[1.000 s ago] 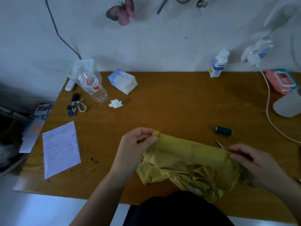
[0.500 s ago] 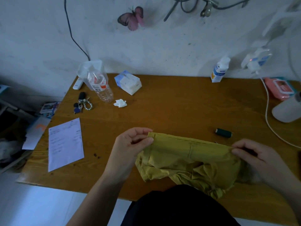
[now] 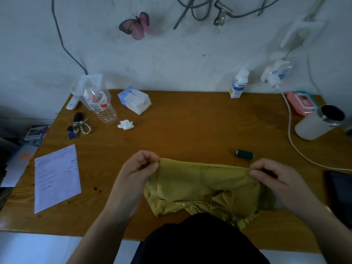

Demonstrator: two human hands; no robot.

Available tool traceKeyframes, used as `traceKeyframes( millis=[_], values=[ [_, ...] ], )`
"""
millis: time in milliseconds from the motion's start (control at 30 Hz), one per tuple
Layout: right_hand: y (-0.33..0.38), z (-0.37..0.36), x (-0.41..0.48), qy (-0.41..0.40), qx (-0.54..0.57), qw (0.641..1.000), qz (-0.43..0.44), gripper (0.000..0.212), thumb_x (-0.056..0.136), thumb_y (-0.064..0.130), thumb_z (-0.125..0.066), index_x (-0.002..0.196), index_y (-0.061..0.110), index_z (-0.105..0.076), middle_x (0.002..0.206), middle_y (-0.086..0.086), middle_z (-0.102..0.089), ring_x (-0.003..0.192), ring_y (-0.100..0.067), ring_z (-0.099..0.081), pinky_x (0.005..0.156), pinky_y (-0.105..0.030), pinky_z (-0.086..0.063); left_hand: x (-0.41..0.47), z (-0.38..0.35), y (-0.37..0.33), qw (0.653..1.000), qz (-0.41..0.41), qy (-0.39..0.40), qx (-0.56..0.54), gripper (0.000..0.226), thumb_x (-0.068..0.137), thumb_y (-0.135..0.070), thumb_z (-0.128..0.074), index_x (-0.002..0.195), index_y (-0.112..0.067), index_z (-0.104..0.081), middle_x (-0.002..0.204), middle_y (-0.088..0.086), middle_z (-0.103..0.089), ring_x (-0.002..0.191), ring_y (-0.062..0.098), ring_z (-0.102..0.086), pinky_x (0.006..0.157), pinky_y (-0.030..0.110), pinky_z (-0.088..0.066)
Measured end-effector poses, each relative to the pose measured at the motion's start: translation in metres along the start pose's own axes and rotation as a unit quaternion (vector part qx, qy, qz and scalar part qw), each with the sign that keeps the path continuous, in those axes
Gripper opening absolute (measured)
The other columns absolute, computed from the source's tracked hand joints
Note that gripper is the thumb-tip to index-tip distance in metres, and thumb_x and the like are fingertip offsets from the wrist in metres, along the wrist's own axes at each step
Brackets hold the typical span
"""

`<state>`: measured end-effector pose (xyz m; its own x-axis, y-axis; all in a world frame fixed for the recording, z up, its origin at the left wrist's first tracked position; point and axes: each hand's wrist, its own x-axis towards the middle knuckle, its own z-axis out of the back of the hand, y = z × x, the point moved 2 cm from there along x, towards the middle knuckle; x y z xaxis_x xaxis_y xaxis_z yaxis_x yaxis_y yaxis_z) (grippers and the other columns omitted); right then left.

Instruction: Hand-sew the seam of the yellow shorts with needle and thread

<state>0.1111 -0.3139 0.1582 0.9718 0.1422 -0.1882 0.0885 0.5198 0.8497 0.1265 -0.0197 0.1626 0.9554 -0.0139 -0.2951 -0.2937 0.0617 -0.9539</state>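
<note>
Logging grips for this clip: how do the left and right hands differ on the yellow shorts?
The left hand pinches the left end of the upper edge of the yellow shorts; the right hand pinches the right end. The right hand is near the green thread spool, the left hand nearer the paper sheet. Both pinch one edge, drawn between them.

this looks like a room in a home, where a plain wooden table [image 3: 190, 126] is pushed against a scuffed white wall [image 3: 190, 60] and serves as an everyday desk. along the table's far edge stand a water bottle [image 3: 103, 109], a tissue pack [image 3: 134, 100], a lotion bottle [image 3: 238, 84] and a pink pack of wet wipes [image 3: 301, 101]. on the table's left part lie a bunch of keys [image 3: 78, 126] and a printed sheet [image 3: 57, 176]. above the table, a pink butterfly decoration [image 3: 136, 25] and loose cables [image 3: 200, 10] hang on the wall.
</note>
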Motion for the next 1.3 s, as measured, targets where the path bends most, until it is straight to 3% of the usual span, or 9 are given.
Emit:
traceKeyframes(
  millis=[167,300,367,433,500,667,900,1100,1300],
  values=[
    [0.018,-0.004,0.002,-0.009,0.027,0.999,0.036,0.024,0.076,0.042,-0.049,0.078,0.024,-0.065,0.075,0.005,-0.063,0.068,-0.008,-0.057,0.061,-0.016,-0.043,0.005,-0.001,0.006,0.997,0.052,-0.040,-0.046,0.032,0.092,0.003,-0.032,0.076,-0.015,-0.054,0.074,0.003,-0.043,0.070,0.017,-0.039,0.063,0.033,-0.031],
    [0.026,-0.006,0.006,-0.015,0.049,0.997,0.051,0.025,0.078,0.041,-0.048,0.075,0.021,-0.064,0.071,0.001,-0.060,0.067,-0.010,-0.055,0.060,-0.014,-0.040,0.009,-0.010,0.001,0.987,0.097,-0.006,-0.132,0.033,0.095,-0.006,-0.032,0.075,-0.013,-0.056,0.065,0.003,-0.046,0.054,0.011,-0.048,0.048,0.025,-0.042],
    [0.029,-0.007,0.009,-0.018,0.068,0.996,0.048,0.021,0.082,0.036,-0.050,0.072,0.023,-0.063,0.068,-0.001,-0.057,0.067,-0.016,-0.054,0.059,-0.016,-0.039,0.011,-0.011,-0.002,0.981,0.108,0.035,-0.155,0.030,0.092,-0.032,-0.046,0.076,-0.013,-0.062,0.065,0.004,-0.055,0.052,0.010,-0.057,0.044,0.023,-0.048],
    [0.028,-0.008,0.012,-0.023,0.074,0.996,0.047,0.019,0.087,0.026,-0.053,0.070,0.026,-0.062,0.066,0.000,-0.056,0.067,-0.020,-0.053,0.059,-0.018,-0.040,0.015,-0.008,-0.006,0.985,0.084,0.114,-0.095,0.044,0.064,-0.061,-0.068,0.079,-0.019,-0.071,0.070,0.001,-0.068,0.063,0.013,-0.066,0.052,0.024,-0.052],
    [0.030,-0.010,0.014,-0.021,0.083,0.995,0.044,0.019,0.088,0.024,-0.054,0.071,0.025,-0.063,0.066,-0.001,-0.056,0.068,-0.022,-0.053,0.060,-0.018,-0.041,0.015,-0.008,-0.008,0.982,0.056,0.178,0.005,0.047,0.043,-0.057,-0.084,0.079,-0.028,-0.074,0.080,-0.004,-0.072,0.074,0.014,-0.070,0.060,0.022,-0.054],
    [0.035,-0.013,0.014,-0.009,0.110,0.993,0.038,0.021,0.078,0.039,-0.052,0.071,0.023,-0.063,0.065,0.001,-0.055,0.067,-0.018,-0.053,0.062,-0.018,-0.042,0.014,-0.014,-0.013,0.986,0.052,0.157,0.003,0.017,0.064,-0.035,-0.068,0.075,-0.027,-0.078,0.081,-0.001,-0.076,0.074,0.012,-0.071,0.058,0.013,-0.052],
    [0.038,-0.017,0.013,-0.005,0.105,0.994,0.043,0.022,0.079,0.040,-0.051,0.074,0.023,-0.063,0.068,-0.008,-0.055,0.071,-0.028,-0.052,0.064,-0.026,-0.043,0.012,-0.020,-0.013,0.990,0.038,0.132,0.005,0.027,0.074,-0.042,-0.056,0.076,-0.024,-0.075,0.084,-0.011,-0.073,0.087,0.004,-0.067,0.088,0.028,-0.044],
    [0.045,-0.021,0.012,-0.018,0.109,0.993,0.046,0.022,0.080,0.040,-0.050,0.072,0.023,-0.062,0.061,0.003,-0.050,0.060,-0.015,-0.048,0.057,-0.019,-0.039,0.011,-0.033,-0.006,0.995,0.028,0.080,-0.046,0.034,0.093,-0.032,-0.045,0.066,-0.028,-0.065,0.081,-0.001,-0.064,0.090,0.024,-0.059,0.091,0.041,-0.043],
    [0.052,-0.029,0.010,-0.010,0.081,0.995,0.050,0.018,0.086,0.031,-0.051,0.076,0.022,-0.062,0.065,0.000,-0.056,0.061,-0.015,-0.052,0.058,-0.021,-0.042,0.011,-0.049,-0.008,0.979,0.108,0.079,-0.153,0.047,0.096,-0.031,-0.042,0.058,-0.022,-0.068,0.060,0.000,-0.063,0.058,0.011,-0.063,0.055,0.024,-0.052]
  ],
)
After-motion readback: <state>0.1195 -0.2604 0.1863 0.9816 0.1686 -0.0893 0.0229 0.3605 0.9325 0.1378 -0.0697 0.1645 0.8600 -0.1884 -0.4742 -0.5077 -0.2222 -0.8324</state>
